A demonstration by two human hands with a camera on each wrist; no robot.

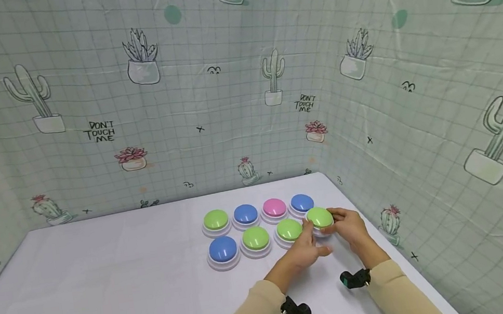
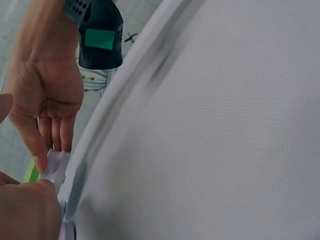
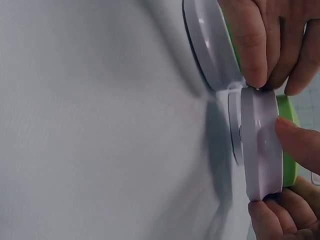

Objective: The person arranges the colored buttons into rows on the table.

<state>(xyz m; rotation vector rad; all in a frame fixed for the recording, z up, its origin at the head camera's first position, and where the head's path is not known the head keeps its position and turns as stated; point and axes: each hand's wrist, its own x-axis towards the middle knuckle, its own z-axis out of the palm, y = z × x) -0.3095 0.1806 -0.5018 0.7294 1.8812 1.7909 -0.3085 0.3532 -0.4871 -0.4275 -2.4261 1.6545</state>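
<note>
At the right end of the front row, my right hand (image 1: 350, 226) grips a green push button (image 1: 319, 217) with a white round base. Its thumb and fingers hold the base's rim, and the button appears slightly raised from the table in the right wrist view. My left hand (image 1: 302, 252) reaches in from the left. Its extended fingers touch the same base's edge, thumb held apart. Just left of it is another green button (image 1: 289, 230), partly behind the left hand. A blue button (image 1: 302, 203) stands behind the held one.
The front row continues left with a green button (image 1: 256, 238) and a blue button (image 1: 223, 249). Behind stand a pink button (image 1: 274, 207), a blue button (image 1: 246, 214) and a green button (image 1: 216, 220). The white table (image 1: 107, 290) meets a patterned cloth wall (image 1: 404, 169) at right.
</note>
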